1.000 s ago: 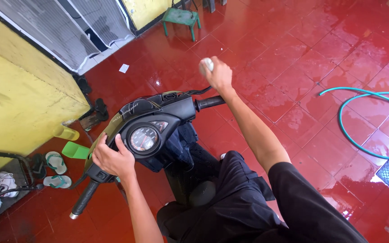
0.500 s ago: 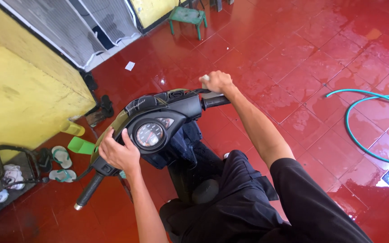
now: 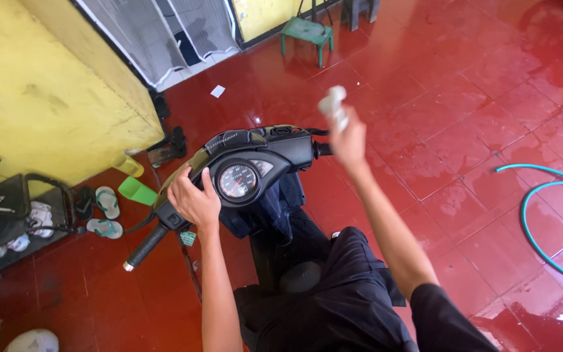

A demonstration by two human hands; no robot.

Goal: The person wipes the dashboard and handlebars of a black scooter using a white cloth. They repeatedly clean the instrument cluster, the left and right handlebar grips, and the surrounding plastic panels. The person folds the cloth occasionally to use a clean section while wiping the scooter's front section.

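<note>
Surroundings: the floor (image 3: 464,117) is wet red tile. A teal hose (image 3: 529,215) curves well to the right of my right grip. A green stool (image 3: 304,32) stands beyond it, near the screen door. Sandals (image 3: 105,212) and a green cup (image 3: 137,191) lie just left of my left grip, below the yellow wall (image 3: 47,98).

Grips: my left hand (image 3: 193,199) rests closed over the scooter's handlebar cowl (image 3: 242,153), beside the speedometer (image 3: 238,180). My right hand (image 3: 348,138) is raised above the right handlebar end, clear of it, fingers closed on a pale crumpled cloth (image 3: 332,104), blurred.
</note>
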